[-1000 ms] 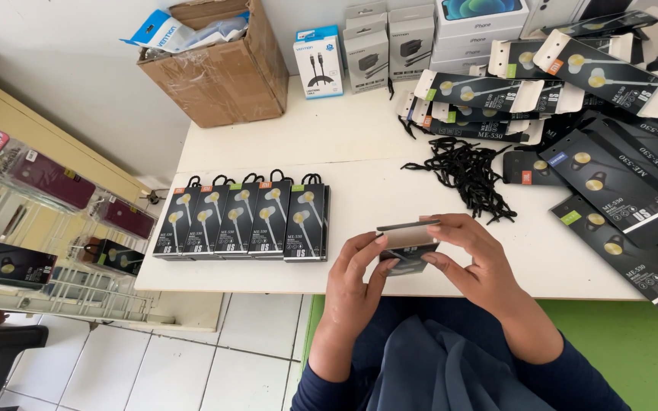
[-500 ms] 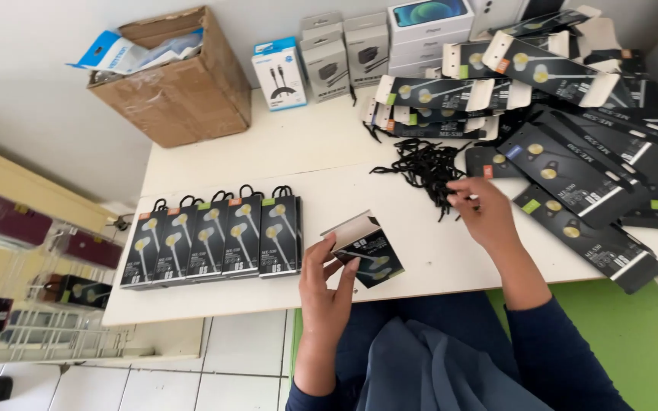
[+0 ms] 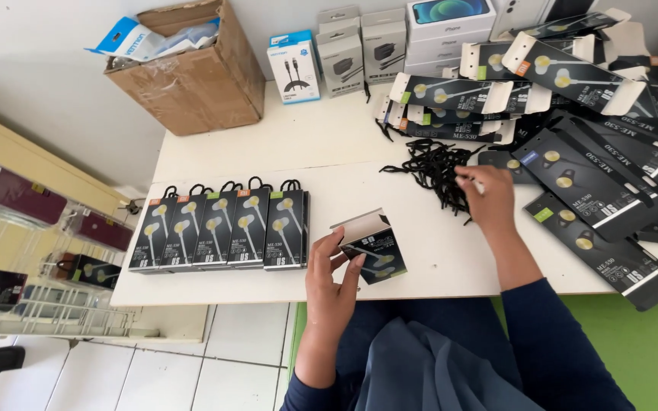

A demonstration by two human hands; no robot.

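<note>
My left hand (image 3: 332,275) holds a small black earphone package (image 3: 371,245) with its top flap open, just above the white table's (image 3: 298,148) front edge. My right hand (image 3: 487,196) reaches to the right into a tangled pile of black cord loops (image 3: 432,168); its fingers pinch at the pile's edge, and whether a loop is gripped is unclear. To the left of the held package lies a neat row of several finished black packages (image 3: 222,228), each with a black loop at the top.
Many flat, unfolded black packages (image 3: 595,175) cover the table's right side. A brown cardboard box (image 3: 192,72) stands at the back left, white and grey product boxes (image 3: 359,49) along the wall. A wire rack with phone cases (image 3: 32,259) stands at the left.
My right hand let go of the package and moved right to the pile of black loops. My left hand kept the package and lowered it toward the table edge.
</note>
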